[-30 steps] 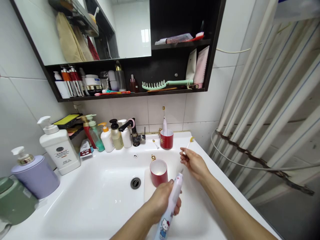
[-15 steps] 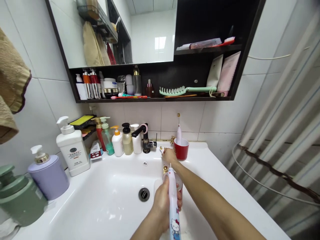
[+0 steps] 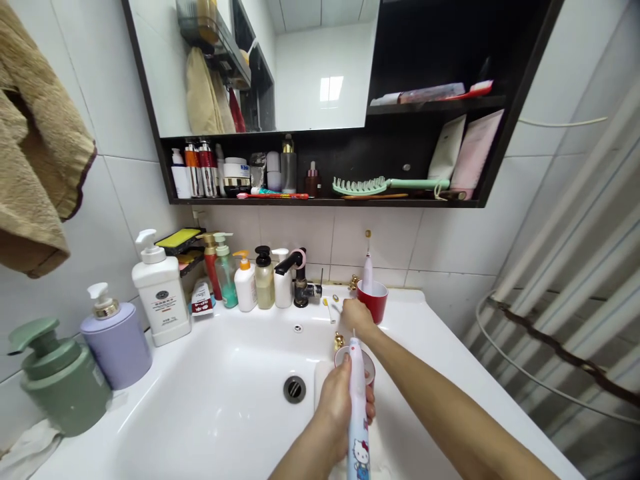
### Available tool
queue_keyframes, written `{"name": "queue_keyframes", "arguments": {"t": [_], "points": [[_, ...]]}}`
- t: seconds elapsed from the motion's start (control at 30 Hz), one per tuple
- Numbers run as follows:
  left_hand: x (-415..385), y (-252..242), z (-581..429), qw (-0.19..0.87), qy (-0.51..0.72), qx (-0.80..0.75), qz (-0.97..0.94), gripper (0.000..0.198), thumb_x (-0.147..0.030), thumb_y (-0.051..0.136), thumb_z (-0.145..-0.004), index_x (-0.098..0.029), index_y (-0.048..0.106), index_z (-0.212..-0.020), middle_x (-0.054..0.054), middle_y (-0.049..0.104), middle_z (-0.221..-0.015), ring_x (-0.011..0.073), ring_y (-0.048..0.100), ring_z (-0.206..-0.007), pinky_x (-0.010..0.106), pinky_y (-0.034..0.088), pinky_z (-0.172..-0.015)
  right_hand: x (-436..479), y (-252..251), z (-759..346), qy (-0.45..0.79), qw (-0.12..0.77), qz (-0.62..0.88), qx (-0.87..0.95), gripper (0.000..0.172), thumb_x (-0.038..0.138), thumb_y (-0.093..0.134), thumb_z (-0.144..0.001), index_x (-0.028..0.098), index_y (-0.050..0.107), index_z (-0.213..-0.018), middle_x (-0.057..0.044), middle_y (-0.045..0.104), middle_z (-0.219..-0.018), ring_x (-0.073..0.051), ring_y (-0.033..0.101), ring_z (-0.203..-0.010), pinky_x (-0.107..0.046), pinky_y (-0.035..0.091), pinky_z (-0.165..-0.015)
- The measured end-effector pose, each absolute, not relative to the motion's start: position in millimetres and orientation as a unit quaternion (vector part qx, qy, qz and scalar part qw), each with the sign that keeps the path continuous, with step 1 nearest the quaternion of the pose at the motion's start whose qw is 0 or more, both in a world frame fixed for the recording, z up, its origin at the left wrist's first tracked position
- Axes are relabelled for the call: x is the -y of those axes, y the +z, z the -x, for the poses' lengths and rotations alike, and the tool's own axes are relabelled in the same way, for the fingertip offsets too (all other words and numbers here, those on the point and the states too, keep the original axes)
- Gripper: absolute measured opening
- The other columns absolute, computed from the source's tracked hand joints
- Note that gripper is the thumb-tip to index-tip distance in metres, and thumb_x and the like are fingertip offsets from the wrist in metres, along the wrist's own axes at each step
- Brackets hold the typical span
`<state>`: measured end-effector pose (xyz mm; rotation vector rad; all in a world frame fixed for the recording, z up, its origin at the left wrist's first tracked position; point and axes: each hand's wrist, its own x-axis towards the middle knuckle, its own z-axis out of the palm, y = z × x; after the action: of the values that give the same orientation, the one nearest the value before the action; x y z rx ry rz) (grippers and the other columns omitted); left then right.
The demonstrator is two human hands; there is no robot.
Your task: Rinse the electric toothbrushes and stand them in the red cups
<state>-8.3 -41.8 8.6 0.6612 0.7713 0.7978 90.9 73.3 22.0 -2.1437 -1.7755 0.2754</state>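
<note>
My left hand is wrapped round an electric toothbrush handle with a cartoon cat print. The handle points upward over the basin, its bare metal shaft at the top. Behind it stands a cup with a gold ornament, partly hidden by my hand. Near the back rim, my right hand is closed on a toothbrush head; its fingertips are partly hidden. Just left of it, another toothbrush head lies on the rim. A red cup holding a second electric toothbrush stands beside my right hand.
A black faucet rises at the back of the white sink. Several pump bottles line its left and back edges. Above hangs a dark cabinet with a mirror. Pipes run along the right wall.
The view has shifted, so things sit farther right. My right hand has drawn slightly away from the toothbrush head left on the rim, with another between its fingers. My left hand keeps its hold.
</note>
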Motion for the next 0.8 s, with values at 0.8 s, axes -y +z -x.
{"name": "queue_keyframes", "arguments": {"t": [0.8], "points": [[84.8,-11.1,-11.8,0.802,0.275,-0.326,-0.419,0.047,-0.058,0.030,-0.061,-0.014,0.042,-0.073,-0.003,0.043,-0.044,0.0057,0.036,-0.032,0.020,0.021,-0.037,63.7,23.4,-135.6,0.543,0.615,0.440,0.364,0.018,0.030,0.050,-0.063,0.016,0.040,-0.058,0.006,0.048,-0.050,-0.002,0.040,-0.036,-0.016,0.034,-0.038]]}}
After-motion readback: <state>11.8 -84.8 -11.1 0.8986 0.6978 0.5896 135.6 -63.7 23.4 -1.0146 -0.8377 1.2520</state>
